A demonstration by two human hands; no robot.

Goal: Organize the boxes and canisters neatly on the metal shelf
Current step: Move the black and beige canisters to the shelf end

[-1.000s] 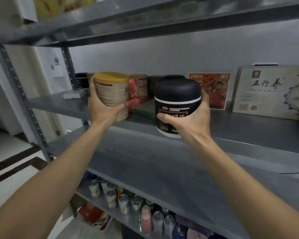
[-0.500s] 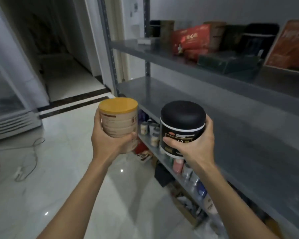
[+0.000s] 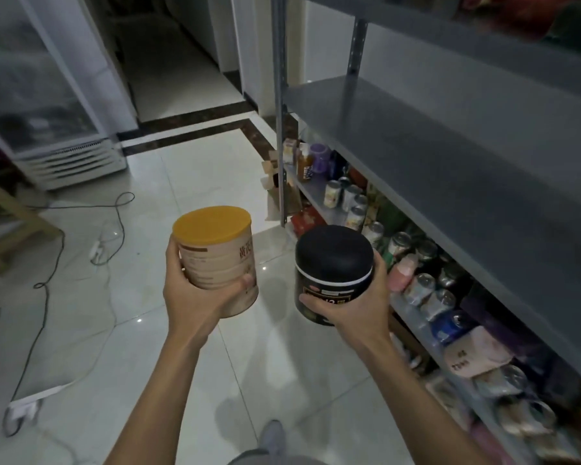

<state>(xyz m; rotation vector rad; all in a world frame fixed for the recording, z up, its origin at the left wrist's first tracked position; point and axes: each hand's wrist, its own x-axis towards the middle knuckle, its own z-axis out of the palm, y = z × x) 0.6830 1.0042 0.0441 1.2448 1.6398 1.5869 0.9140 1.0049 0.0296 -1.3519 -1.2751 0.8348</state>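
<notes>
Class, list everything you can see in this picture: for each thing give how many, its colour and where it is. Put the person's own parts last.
Beige canister with orange lid: one, held upright, centre left.
Black jar with rounded black lid: one, held upright, centre right.
Grey metal shelf unit: one, right side; middle tier bare.
Cans and bottles: many, mixed colours, lower tier.
Glass-door cooler: one, white, upper left.
Cables: several, black and white, on the floor, left.
White tiled floor: one, below.
Left hand: grips the beige canister.
Right hand: grips the black jar.
</notes>
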